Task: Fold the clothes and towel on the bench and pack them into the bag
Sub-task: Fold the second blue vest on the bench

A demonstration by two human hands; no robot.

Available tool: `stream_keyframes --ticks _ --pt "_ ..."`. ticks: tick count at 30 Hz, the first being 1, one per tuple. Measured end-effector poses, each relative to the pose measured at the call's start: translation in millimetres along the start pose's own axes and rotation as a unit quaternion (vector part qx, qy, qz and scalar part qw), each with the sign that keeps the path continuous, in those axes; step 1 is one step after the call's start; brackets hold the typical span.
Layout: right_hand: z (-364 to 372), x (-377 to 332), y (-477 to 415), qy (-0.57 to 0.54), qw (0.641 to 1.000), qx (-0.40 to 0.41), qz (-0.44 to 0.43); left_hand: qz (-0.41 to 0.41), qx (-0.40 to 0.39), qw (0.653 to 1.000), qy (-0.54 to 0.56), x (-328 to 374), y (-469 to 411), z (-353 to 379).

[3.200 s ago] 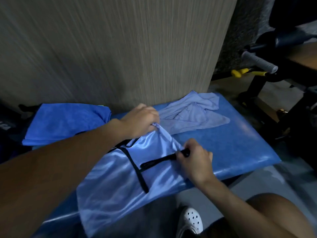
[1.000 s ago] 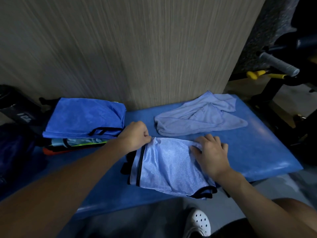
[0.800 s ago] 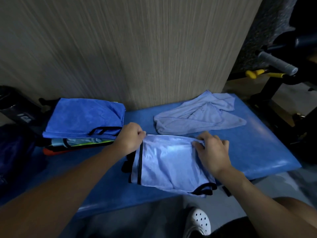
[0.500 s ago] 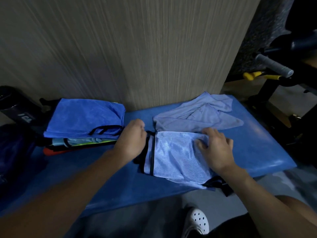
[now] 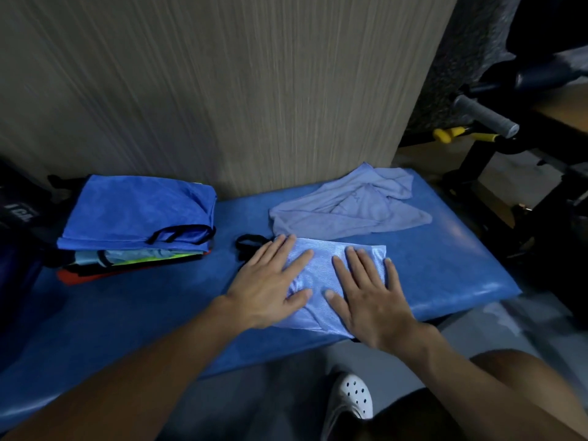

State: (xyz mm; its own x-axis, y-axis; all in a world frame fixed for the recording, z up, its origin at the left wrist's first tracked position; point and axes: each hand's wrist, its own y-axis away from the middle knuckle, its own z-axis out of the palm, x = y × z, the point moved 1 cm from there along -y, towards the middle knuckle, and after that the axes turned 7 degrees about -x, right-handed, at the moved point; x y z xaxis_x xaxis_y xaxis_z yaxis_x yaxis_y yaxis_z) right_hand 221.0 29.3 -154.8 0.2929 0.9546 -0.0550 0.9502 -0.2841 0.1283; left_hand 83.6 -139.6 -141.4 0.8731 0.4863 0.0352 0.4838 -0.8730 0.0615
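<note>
A light blue shiny garment with black trim lies folded into a small rectangle on the blue padded bench. My left hand presses flat on its left part, fingers straight. My right hand presses flat on its right part, fingers spread. A black strap of the garment sticks out at the far left. Behind it lies a crumpled pale blue towel. A stack of folded clothes with a bright blue piece on top sits at the left.
A wood-grain wall panel rises right behind the bench. A dark bag sits at the far left, mostly out of view. Gym equipment with a grey grip and yellow handle stands at the right. My white shoe is below the bench edge.
The garment went from spread out to a compact folded rectangle. Both hands let go of its edges and now lie flat on top of it.
</note>
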Motion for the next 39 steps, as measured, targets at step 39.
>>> stream_keyframes --ticks 39 --pt "3 0 27 -0.003 0.999 0.017 -0.030 -0.060 0.123 0.974 0.181 -32 77 9"
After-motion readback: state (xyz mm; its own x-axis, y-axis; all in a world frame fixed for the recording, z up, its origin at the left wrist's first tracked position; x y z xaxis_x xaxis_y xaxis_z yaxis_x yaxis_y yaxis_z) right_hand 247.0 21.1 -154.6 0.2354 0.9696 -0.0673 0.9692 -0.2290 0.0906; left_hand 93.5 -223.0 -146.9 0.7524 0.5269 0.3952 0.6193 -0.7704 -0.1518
